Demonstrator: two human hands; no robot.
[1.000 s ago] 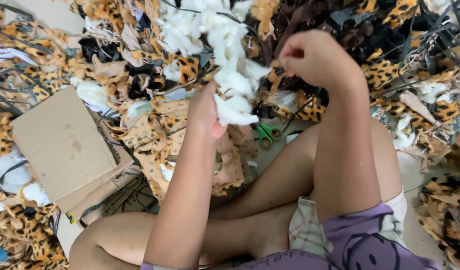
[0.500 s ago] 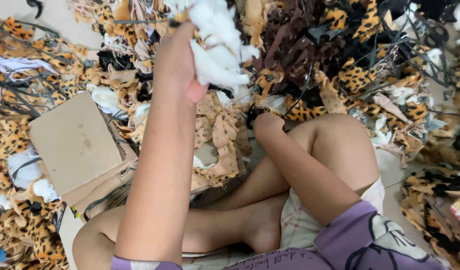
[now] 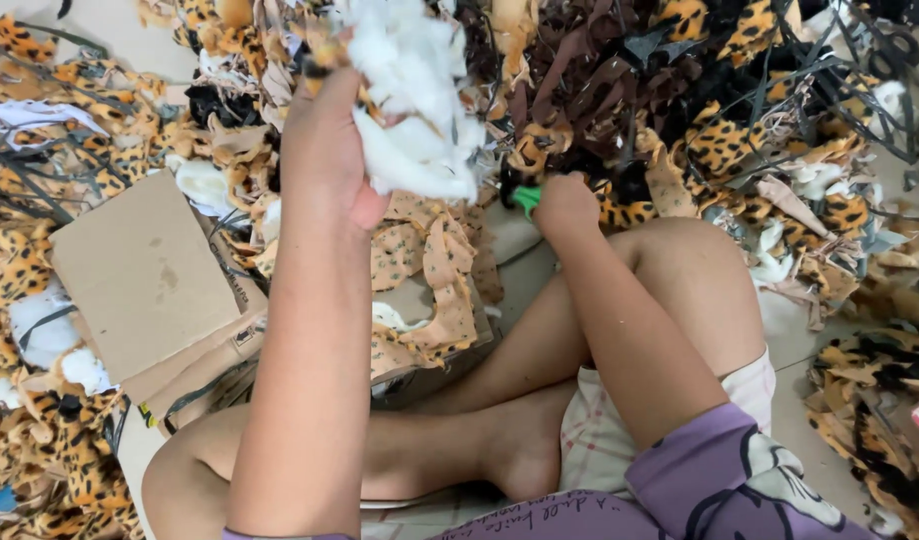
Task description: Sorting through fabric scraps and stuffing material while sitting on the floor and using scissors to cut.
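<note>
So our left hand is up high, fist closed around a fat wad of white stuffing that hangs to the right of the knuckles. Our right hand is lower down, just past the raised knee, fingers curled on something green, likely scissors handles, though most of it is hidden. The green thing sits below and right of the stuffing, near it but apart, so the right hand is the closer one. Leopard-print scraps lie all around, with a cardboard sheet off left.
</note>
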